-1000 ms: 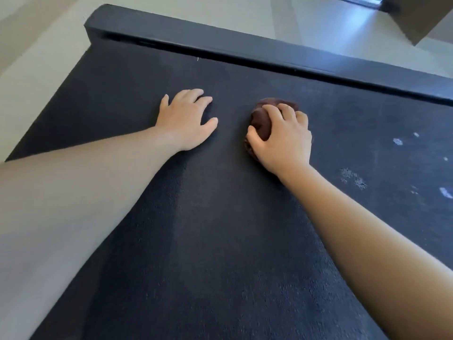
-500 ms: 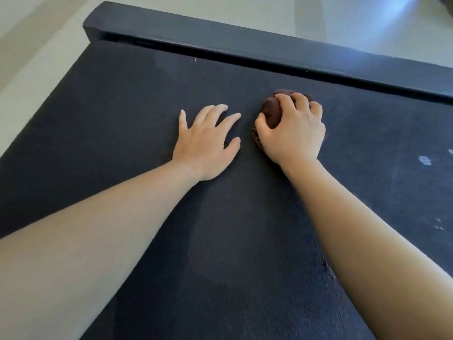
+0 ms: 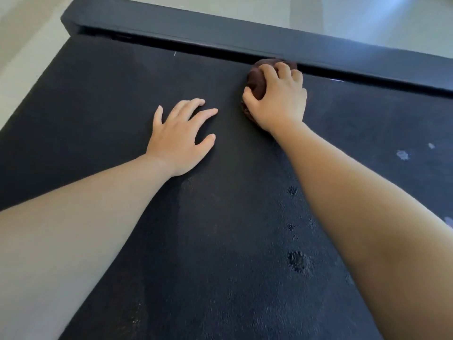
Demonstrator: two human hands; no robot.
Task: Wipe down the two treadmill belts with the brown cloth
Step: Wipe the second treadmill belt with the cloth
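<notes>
Cloth: the brown cloth [image 3: 257, 81], bunched into a ball, sits upper centre-right of the frame, against the dark end bar [image 3: 220, 30].
Right hand: right hand [image 3: 279, 99] on top, fingers curled tight around the cloth.
Left hand: left hand [image 3: 179, 136] flat on the treadmill belt [image 3: 98, 106], fingers spread, holding nothing.
Key relation: pale marks [image 3: 402, 154] lie right and below the cloth, nearest the right hand.
Judgement: wiping probably heads that way.
</notes>
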